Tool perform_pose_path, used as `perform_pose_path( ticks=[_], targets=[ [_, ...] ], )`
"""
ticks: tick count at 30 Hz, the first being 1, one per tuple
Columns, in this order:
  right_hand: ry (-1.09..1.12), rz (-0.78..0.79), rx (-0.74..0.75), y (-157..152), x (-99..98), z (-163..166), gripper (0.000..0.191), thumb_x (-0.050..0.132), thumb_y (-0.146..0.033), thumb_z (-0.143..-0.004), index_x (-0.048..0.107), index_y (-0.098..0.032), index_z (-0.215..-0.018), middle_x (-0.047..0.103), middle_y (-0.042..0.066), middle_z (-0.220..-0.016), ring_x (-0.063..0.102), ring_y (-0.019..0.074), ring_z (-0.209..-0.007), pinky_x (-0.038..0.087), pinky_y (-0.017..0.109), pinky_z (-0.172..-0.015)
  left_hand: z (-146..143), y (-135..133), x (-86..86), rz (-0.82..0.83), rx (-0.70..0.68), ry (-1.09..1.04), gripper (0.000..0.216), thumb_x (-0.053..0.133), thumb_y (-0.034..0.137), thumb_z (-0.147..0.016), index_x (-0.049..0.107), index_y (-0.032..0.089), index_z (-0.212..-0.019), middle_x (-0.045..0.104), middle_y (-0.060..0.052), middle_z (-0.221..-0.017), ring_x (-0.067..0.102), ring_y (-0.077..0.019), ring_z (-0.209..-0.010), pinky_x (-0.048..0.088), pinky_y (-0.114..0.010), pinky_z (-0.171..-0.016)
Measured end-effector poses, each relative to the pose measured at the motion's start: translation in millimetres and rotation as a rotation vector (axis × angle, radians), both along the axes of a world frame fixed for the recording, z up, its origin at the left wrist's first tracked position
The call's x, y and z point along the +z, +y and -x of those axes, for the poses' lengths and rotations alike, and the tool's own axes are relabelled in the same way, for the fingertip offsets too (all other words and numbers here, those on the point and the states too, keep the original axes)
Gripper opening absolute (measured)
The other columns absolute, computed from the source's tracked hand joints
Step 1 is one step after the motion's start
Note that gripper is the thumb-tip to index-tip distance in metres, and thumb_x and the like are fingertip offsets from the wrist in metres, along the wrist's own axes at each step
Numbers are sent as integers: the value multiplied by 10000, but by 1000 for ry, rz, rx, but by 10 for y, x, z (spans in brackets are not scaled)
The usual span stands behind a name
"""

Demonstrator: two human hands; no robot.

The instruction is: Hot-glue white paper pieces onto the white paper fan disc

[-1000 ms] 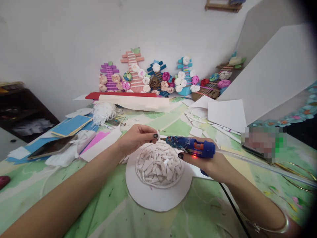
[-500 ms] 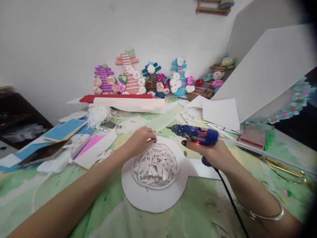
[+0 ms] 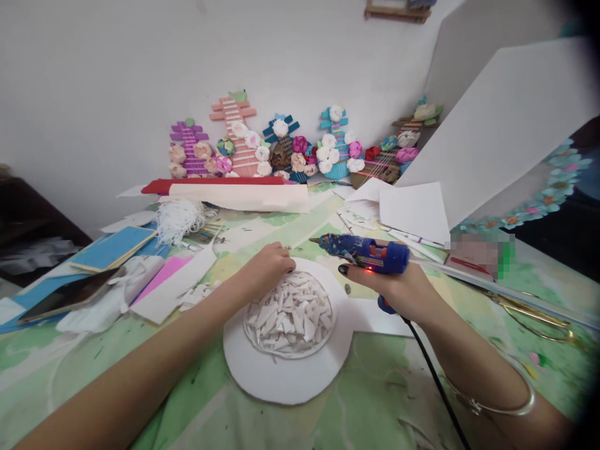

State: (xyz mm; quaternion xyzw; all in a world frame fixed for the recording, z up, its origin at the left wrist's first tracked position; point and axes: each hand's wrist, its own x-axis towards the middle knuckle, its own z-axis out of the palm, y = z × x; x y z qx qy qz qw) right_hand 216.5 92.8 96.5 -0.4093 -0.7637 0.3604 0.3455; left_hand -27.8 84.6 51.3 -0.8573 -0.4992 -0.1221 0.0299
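A white paper disc (image 3: 285, 378) lies on the green table in front of me, covered in its middle by a mound of several small white paper pieces (image 3: 289, 314). My left hand (image 3: 267, 267) rests on the far edge of that mound, fingers curled down and pressed onto the pieces. My right hand (image 3: 398, 287) grips a blue hot glue gun (image 3: 364, 253) with its red light on. Its nozzle points left, a little above the disc's far rim, apart from my left hand. A black cord (image 3: 434, 381) runs from the gun toward me.
Colourful paper-flower crafts (image 3: 281, 147) stand along the wall. A rolled red and cream sheet (image 3: 234, 190), a tuft of white strips (image 3: 180, 219), blue and pink sheets (image 3: 112, 247) and a phone (image 3: 70, 294) lie left. White sheets (image 3: 412, 209) and large white boards (image 3: 506, 125) are right.
My left hand came down from a raised pinch near the glue nozzle onto the far edge of the mound. The glue gun drew back slightly to the right.
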Motion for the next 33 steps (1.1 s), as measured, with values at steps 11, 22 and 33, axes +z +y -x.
perform_pose_path(
  ticks=[11, 22, 33],
  targets=[
    [-31, 17, -16, -23, 34, 1, 232, 624, -395, -698, 608, -164, -686, 498, -18, -522, 463, 108, -467, 360, 235, -433, 86, 46, -56, 61, -20, -109, 241, 490, 99, -799, 712, 184, -759, 658, -52, -742, 528, -171, -774, 415, -272, -708],
    [-31, -14, -17, 8, -10, -3, 235, 638, -388, -691, 570, -174, -620, 522, -11, -562, 499, 126, -528, 402, 254, -510, 123, 67, -56, 192, 92, -202, 289, 528, 59, -734, 744, 237, -805, 573, -46, -827, 520, -154, -800, 418, -258, -723],
    [-39, 29, -7, 4, -21, 15, 285, 627, -416, -683, 652, -153, -791, 537, -7, -578, 461, 107, -473, 357, 236, -430, 253, 80, -150, 288, 153, -355, 414, 451, 17, -686, 743, 278, -824, 556, -35, -862, 523, -147, -821, 423, -267, -784]
  ],
)
